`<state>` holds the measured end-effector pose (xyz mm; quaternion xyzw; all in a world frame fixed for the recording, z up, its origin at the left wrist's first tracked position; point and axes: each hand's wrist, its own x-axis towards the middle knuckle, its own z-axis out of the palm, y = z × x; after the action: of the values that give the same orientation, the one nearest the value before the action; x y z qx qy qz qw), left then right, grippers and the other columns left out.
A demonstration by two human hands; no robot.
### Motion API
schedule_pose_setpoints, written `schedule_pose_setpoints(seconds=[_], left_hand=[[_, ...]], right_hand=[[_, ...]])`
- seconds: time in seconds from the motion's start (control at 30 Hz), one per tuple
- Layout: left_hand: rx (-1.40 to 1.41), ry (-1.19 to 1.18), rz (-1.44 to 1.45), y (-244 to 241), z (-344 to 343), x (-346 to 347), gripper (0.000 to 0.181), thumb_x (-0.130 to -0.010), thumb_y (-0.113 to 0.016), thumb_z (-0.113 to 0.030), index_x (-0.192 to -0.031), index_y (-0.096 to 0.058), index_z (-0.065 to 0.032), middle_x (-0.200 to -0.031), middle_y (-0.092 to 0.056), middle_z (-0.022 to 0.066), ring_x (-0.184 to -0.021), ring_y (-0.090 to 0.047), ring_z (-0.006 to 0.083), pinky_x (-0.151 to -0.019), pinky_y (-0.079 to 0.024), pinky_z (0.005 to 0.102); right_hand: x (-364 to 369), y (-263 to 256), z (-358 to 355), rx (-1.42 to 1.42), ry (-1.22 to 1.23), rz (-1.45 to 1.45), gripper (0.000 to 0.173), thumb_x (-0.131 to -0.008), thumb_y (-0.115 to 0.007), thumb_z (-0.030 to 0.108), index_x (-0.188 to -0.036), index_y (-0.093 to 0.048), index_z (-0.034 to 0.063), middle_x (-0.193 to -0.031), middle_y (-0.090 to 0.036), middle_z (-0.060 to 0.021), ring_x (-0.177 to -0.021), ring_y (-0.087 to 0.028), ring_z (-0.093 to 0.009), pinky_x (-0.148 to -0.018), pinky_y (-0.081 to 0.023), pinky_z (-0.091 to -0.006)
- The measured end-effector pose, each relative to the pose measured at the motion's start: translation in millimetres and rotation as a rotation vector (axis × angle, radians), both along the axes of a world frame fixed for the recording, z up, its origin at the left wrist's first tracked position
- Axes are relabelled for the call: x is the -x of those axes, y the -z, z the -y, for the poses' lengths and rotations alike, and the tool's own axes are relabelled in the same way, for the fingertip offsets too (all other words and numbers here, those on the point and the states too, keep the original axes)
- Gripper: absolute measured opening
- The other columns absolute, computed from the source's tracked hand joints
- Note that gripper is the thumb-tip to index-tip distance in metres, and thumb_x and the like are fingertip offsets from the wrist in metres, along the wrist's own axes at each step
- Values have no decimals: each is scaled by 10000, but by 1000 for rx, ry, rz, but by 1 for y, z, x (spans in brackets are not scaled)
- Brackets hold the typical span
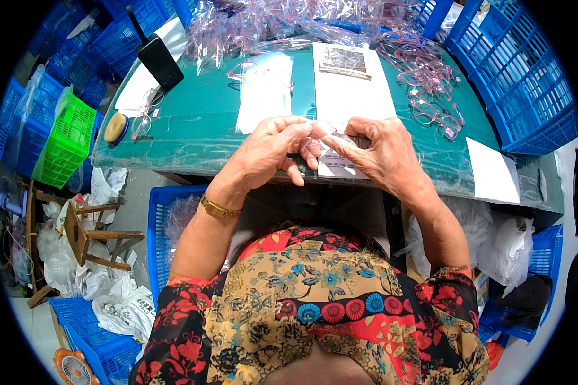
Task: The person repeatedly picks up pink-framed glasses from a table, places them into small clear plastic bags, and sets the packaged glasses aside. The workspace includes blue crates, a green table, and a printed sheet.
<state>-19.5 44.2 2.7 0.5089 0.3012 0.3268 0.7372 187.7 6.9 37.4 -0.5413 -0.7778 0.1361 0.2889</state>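
Observation:
Over the front edge of the green-topped table point(202, 130), my left hand point(282, 149) and my right hand point(378, 151) come close together, a pair of clear-lensed eyeglasses point(313, 144) between them. The left thumb and forefinger pinch its frame; my right thumb and bent fingers grip the other side, partly hidden by the hand. Beneath lies a white sheet with print point(337, 163). Farther back a dark rectangular block point(344, 62) rests on white paper point(356, 96). Pink-framed eyeglasses point(426, 113) with small tags lie in a heap on the right.
Eyeglasses in clear plastic sleeves point(289, 24) are piled along the back. At the left stand a black radio-like device point(160, 62), a round yellow pad point(115, 128) and more eyeglasses point(142, 122). A blue crate point(520, 82) borders the right side; a wooden stool point(96, 231) lies on the left.

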Motion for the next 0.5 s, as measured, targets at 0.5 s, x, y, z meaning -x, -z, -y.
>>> schedule_pose_setpoints(seconds=[0.5], left_hand=[[-1, 8, -9, -4, 2, 0, 229, -901, -606, -117, -1063, -610, 45, -831, -616, 76, -700, -625, 115, -433, -556, 206]], right_hand=[[-1, 2, 0, -13, -5, 24, 411, -808, -688, 418, -717, -660, 18, -596, -606, -164, -549, -622, -313, -521, -478, -388]])
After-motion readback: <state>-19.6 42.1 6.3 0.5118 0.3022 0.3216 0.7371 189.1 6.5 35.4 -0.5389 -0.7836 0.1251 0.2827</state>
